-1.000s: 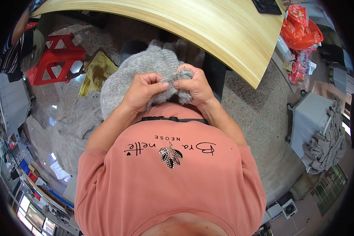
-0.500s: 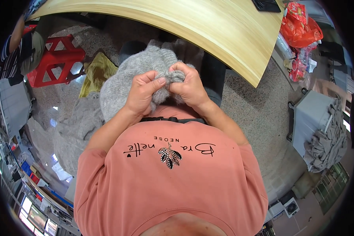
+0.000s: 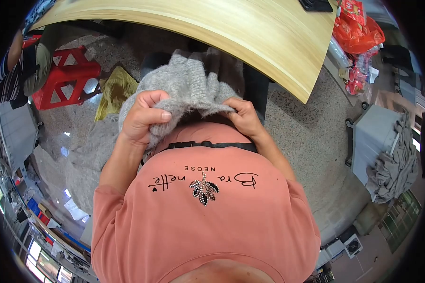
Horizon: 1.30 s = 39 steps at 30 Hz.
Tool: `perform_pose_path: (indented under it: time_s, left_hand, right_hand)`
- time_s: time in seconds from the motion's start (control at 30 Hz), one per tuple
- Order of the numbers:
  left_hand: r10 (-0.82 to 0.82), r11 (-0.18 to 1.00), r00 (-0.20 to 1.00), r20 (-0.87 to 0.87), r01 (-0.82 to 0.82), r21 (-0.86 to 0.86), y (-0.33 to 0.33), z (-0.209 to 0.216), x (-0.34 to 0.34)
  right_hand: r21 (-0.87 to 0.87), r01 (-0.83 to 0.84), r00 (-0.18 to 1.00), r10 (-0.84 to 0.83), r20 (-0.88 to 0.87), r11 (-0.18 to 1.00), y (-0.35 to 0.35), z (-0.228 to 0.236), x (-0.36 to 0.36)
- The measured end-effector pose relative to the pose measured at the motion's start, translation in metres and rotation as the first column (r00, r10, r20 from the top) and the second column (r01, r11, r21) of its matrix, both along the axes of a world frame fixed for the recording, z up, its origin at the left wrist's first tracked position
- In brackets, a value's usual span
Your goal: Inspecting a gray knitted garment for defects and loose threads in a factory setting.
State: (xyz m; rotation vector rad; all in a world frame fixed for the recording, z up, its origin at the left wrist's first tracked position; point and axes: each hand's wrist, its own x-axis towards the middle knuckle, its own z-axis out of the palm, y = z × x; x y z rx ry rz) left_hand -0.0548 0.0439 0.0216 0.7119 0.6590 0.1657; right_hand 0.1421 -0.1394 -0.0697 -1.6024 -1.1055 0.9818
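A fluffy grey knitted garment (image 3: pixel 174 78) lies bunched over my lap, with a ribbed band toward its far part. My left hand (image 3: pixel 144 118) grips its near edge, thumb laid on top and fingers curled beneath. At the other end of that edge, my right hand (image 3: pixel 244 115) pinches the knit between thumb and fingers. Between the two hands the edge is stretched out sideways, close in front of my waist. The fingertips under the fabric are hidden.
Ahead is a wooden table (image 3: pixel 250 37) with a dark flat object (image 3: pixel 316 4). At left are a red stool (image 3: pixel 68 78), a yellow cloth (image 3: pixel 116 89) and a person (image 3: pixel 21 70). To the right stand red plastic bags (image 3: pixel 356 35) and a wheeled cart (image 3: pixel 373 137) with grey fabric.
My hands were close together on a gathered clump of the knit. They have moved apart, left hand leftward and right hand rightward, spreading the edge between them.
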Motion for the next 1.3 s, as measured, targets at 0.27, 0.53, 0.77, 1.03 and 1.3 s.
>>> perform_pose_path:
  time_s: [0.27,0.53,0.77,1.03,1.3]
  left_hand:
    - [0.108,0.965,0.966,0.235,-0.159,0.21,0.0,0.017,0.02]
    - [-0.057,0.995,0.994,0.094,0.049,0.082,-0.023,0.032,0.049]
    - [-0.156,0.987,0.984,0.089,0.152,0.054,-0.021,0.016,0.047]
    - [-0.067,0.988,0.992,0.106,0.051,0.144,-0.026,0.013,0.045]
    - [-0.019,0.892,1.0,-0.015,0.023,0.451,-0.037,0.011,0.041]
  right_hand:
    - [0.275,0.465,0.884,-0.457,-0.094,0.842,0.001,0.086,0.012]
    - [0.542,-0.413,0.881,0.169,0.442,0.732,0.032,0.134,-0.003]
    - [0.6,-0.241,0.81,-0.182,0.557,0.763,0.04,0.112,-0.007]
    - [0.536,-0.229,0.782,-0.174,0.598,0.812,0.044,0.105,-0.008]
    - [0.374,-0.131,0.966,0.033,0.258,0.918,0.045,0.107,-0.003]
